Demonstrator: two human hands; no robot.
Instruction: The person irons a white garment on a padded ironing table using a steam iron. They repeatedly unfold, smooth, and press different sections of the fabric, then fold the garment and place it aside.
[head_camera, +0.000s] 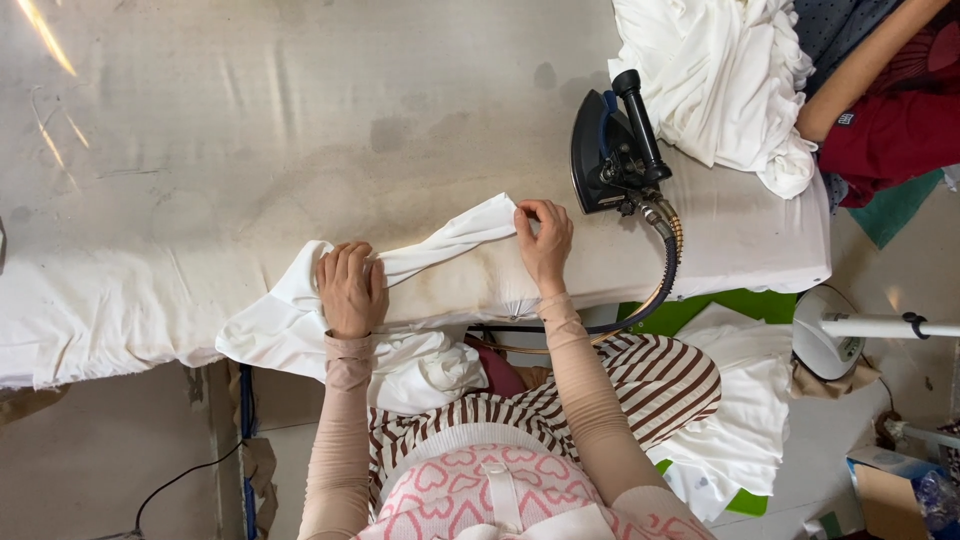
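Observation:
A white garment (440, 245) lies stretched along the near edge of the stained ironing table (300, 120), part of it hanging off the edge toward my lap. My left hand (350, 288) is closed over a bunched part of the cloth at the table's edge. My right hand (543, 238) pinches the garment's other end between its fingers, a little left of the iron. The cloth runs taut between the two hands.
A dark steam iron (612, 150) stands on end at the right of the table, its hose (665, 270) curving down off the edge. A heap of white garments (730, 80) lies at the far right. Another person's arm (860, 70) reaches in there. A white fan base (825, 340) stands on the floor.

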